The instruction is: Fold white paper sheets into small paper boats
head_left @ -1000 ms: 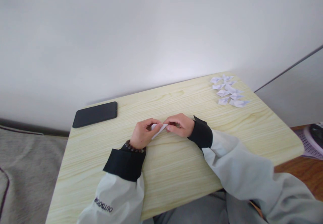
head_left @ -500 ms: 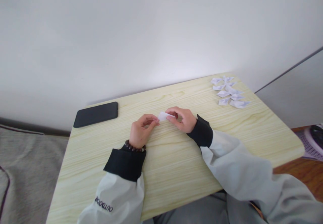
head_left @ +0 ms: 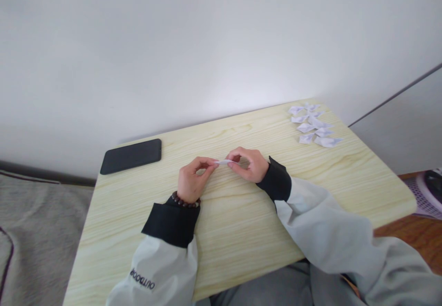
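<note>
A small folded piece of white paper point(head_left: 223, 162) is held just above the middle of the table, seen nearly edge-on as a thin strip. My left hand point(head_left: 195, 177) pinches its left end between thumb and fingertips. At the other end, my right hand point(head_left: 249, 164) is closed on the paper with thumb and index finger. The fingertips cover both ends of it. A dark beaded bracelet point(head_left: 185, 200) circles my left wrist.
Several folded white paper pieces point(head_left: 314, 125) lie in rows at the table's far right. A black phone point(head_left: 131, 157) rests at the far left of the wood-grain table point(head_left: 241, 232). A white wall point(head_left: 214, 48) stands behind; a purple basket point(head_left: 423, 198) is at right.
The white paper has turned from showing its flat face to nearly edge-on. Both hands keep almost the same place, fingers shifted slightly.
</note>
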A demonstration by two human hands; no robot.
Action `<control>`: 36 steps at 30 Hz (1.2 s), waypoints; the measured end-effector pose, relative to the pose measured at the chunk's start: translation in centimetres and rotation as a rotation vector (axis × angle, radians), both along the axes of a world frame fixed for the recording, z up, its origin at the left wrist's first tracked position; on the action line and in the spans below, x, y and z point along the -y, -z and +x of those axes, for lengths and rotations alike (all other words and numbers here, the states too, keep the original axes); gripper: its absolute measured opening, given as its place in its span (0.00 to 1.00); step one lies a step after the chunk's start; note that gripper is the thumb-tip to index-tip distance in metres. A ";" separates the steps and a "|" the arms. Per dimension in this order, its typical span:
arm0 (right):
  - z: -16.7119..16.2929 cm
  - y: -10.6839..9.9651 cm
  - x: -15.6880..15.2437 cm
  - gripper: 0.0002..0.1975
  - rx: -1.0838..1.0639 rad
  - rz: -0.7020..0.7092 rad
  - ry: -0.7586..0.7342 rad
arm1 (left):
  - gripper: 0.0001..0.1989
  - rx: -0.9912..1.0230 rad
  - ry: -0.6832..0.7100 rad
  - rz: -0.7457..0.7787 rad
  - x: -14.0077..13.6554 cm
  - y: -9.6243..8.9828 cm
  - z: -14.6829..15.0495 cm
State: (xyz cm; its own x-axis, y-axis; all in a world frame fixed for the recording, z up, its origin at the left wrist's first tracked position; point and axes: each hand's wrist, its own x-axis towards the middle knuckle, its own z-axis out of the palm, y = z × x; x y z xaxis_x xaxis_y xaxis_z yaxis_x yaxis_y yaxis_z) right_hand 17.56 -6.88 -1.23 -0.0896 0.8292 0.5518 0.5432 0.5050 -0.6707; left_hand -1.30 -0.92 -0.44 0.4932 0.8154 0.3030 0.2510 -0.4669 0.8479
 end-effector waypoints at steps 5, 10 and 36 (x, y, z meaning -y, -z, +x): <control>-0.1 -0.3 0.0 0.04 0.007 0.020 -0.051 | 0.06 -0.028 0.039 0.043 0.0 -0.3 0.1; 0.0 0.0 -0.2 0.03 0.021 0.053 -0.037 | 0.07 -0.044 0.103 0.038 -0.2 0.1 0.1; -0.2 -0.4 0.3 0.04 -0.155 -0.115 0.002 | 0.06 -0.057 0.049 0.269 0.1 -0.6 0.0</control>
